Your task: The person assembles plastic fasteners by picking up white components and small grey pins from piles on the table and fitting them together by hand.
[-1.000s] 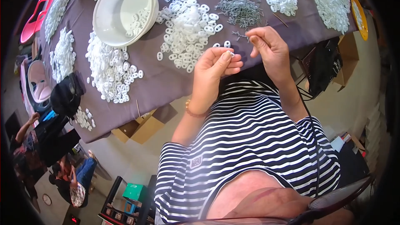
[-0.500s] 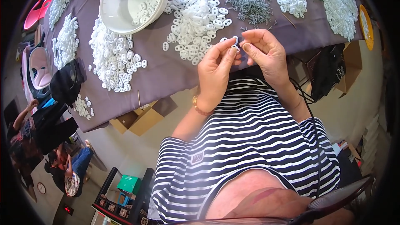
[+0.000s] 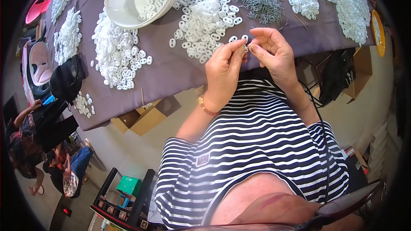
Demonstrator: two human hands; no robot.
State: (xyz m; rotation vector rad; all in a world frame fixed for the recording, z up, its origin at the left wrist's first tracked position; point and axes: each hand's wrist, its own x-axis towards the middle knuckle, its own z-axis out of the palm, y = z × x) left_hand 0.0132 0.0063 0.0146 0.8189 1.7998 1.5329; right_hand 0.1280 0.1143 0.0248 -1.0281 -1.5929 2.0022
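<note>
In front of my chest, both hands meet at the table's near edge. My left hand (image 3: 223, 75) pinches a small white oval piece (image 3: 245, 48) between thumb and fingertips; much of the piece is covered. From the right, my right hand (image 3: 275, 57) comes close, its thumb and fingers bent together at that piece. Whatever its fingertips hold is too small to name. Just beyond the hands lie loose white two-holed ovals (image 3: 233, 39). A big heap of similar ovals (image 3: 203, 23) spreads to the left, and a pile of small grey screws (image 3: 261, 2) lies farther back.
A cream basin (image 3: 112, 4) with some ovals inside stands at the far left. More white heaps (image 3: 113, 55) cover the brown tablecloth (image 3: 171, 77). A yellow dish (image 3: 378, 32) sits at the right edge. Cardboard boxes (image 3: 147, 119) are below the table. Other people (image 3: 75, 167) are at lower left.
My left hand has shifted slightly right, nearer my right hand, and the fingertips have come together around the small piece. The view has tilted a little.
</note>
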